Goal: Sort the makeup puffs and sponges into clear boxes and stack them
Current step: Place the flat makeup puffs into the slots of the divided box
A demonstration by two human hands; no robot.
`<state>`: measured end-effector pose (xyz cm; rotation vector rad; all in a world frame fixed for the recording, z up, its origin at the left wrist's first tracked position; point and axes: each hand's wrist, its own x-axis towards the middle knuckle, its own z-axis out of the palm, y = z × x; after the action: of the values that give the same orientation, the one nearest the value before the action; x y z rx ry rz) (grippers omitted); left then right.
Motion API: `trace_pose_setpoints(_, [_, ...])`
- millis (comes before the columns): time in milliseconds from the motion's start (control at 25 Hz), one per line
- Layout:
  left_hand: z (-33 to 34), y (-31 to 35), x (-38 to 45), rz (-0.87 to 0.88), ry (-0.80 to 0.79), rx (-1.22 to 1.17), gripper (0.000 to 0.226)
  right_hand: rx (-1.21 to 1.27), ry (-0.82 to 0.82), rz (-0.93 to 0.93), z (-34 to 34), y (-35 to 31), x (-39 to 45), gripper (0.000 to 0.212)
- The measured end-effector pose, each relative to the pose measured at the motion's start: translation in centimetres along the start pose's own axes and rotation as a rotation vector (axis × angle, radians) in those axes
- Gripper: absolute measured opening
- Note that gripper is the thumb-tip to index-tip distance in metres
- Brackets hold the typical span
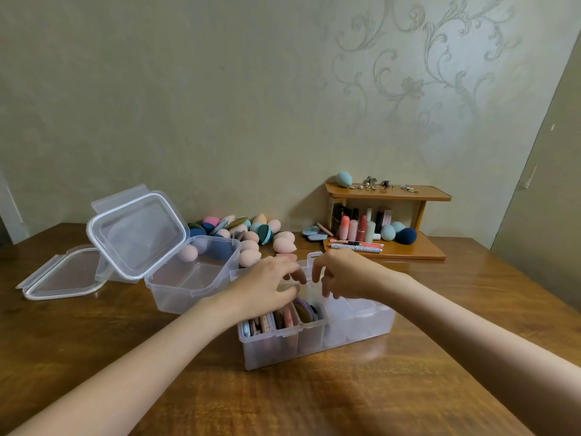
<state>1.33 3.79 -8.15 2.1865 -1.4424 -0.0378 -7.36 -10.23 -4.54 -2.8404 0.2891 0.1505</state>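
Note:
A clear box (361,325) stands on the table in front of me, with several flat puffs (283,319) standing on edge in its left part. My left hand (267,284) reaches into it from the left, fingers curled down onto the puffs. My right hand (342,272) hovers over the box's middle with fingers hanging curled; whether it holds anything I cannot tell. A second clear box (188,278) stands to the left, a lid (138,231) leaning on it. A pile of egg-shaped sponges (251,237) lies behind both boxes.
A loose clear lid (63,275) lies flat at the far left. A small wooden shelf (390,225) with lipsticks, sponges and jewellery stands against the wall at the right. The wooden table (283,398) runs to the wall.

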Motion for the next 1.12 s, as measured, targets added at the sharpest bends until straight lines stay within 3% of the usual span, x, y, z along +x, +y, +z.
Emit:
trace_pose_setpoints(200, [0.0, -3.0, 0.9, -0.047, 0.078, 0.064, 0.016, -0.035, 0.228, 0.021, -1.8, -0.3, 6.7, 0.034])
trace_pose_setpoints(400, [0.5, -4.4, 0.8, -0.024, 0.041, -0.025, 0.016, -0.121, -0.063, 0.042, 0.7, -0.6, 14.2, 0.035])
trace_pose_setpoints(600, [0.5, -4.7, 0.7, -0.025, 0.047, -0.041, 0.016, -0.061, -0.077, 0.172, 2.1, -0.1, 16.1, 0.024])
trace_pose_setpoints(760, [0.5, -4.4, 0.6, -0.033, 0.048, -0.031, 0.017, -0.012, 0.028, 0.269, 2.8, 0.6, 16.6, 0.031])
trace_pose_setpoints(880, [0.3, -4.1, 0.5, -0.052, 0.033, -0.022, 0.017, 0.037, 0.108, 0.24, 2.6, 0.7, 15.6, 0.027])
trace_pose_setpoints(960, [0.1, -3.8, 0.4, -0.057, 0.043, 0.033, 0.018, 0.053, 0.2, 0.194, 1.4, 0.4, 14.2, 0.016])
trace_pose_setpoints(1040, [-0.3, -3.3, 0.3, -0.041, 0.074, 0.067, 0.02, 0.119, 0.347, 0.093, -0.4, 0.4, 12.2, 0.017])
trace_pose_setpoints(1120, [-0.3, -2.2, 0.2, -0.003, 0.037, 0.015, 0.024, 0.119, 0.392, -0.042, -2.2, 0.3, 9.0, 0.018])
